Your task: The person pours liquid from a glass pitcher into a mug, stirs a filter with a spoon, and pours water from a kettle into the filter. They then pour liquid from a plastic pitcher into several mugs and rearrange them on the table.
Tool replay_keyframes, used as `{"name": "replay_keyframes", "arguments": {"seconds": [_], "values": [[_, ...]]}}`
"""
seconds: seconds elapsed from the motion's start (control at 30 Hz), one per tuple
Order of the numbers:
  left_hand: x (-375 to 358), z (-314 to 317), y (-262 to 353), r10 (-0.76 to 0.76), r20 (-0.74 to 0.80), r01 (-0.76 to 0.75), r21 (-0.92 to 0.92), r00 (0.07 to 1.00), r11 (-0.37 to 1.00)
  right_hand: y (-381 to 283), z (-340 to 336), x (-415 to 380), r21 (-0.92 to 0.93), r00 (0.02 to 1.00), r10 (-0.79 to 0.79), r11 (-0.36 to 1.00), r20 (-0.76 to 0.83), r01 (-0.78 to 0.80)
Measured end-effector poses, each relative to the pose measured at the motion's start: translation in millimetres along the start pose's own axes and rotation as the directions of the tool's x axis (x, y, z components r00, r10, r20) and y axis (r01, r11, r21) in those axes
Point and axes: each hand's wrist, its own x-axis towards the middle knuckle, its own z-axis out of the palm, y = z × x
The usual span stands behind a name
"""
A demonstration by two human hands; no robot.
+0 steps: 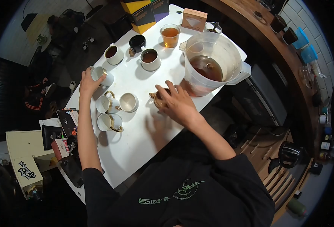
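My left hand wraps round a white mug at the table's left edge. My right hand reaches over a small brown cup with a knobbly handle, its fingers curled about the rim and partly hiding it. Between my hands stand a plain white mug and two white mugs with gold handles, one behind the other. Farther back, two white mugs hold dark liquid, one on the left and one nearer the middle. Beside them is a black cup.
A large translucent pitcher of brown liquid stands at the white table's right edge. Behind are a plastic cup of amber liquid, a filter box and a small glass bowl. A black kettle sits at the right.
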Motion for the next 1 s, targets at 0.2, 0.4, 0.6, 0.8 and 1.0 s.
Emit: {"name": "replay_keyframes", "arguments": {"seconds": [0.2, 0.4, 0.6, 0.8, 1.0], "values": [[18, 19, 0, 0.068, 0.061, -0.07, 0.028, 0.996, 0.997, 5, -7, -32, 0.086, 0.978, -0.129, 0.986, -0.162, 0.144], [16, 11, 7, 0.185, 0.003, -0.185, 0.022, 0.983, 0.982, 15, -10, -49, 0.157, 0.99, -0.044, 0.985, -0.135, 0.065], [8, 13, 17, 0.172, -0.015, -0.172, -0.041, 0.985, 0.984, 16, -16, -46, 0.15, 0.99, -0.04, 0.987, -0.133, 0.06], [-1, 13, 29, 0.166, 0.032, -0.165, -0.043, 0.986, 0.985, 15, -17, -43, 0.171, 0.995, -0.037, 0.984, -0.089, 0.052], [-19, 14, 63, 0.221, 0.055, -0.218, -0.052, 0.974, 0.975, 15, -12, -41, 0.144, 0.989, -0.071, 0.985, -0.129, 0.09]]}}
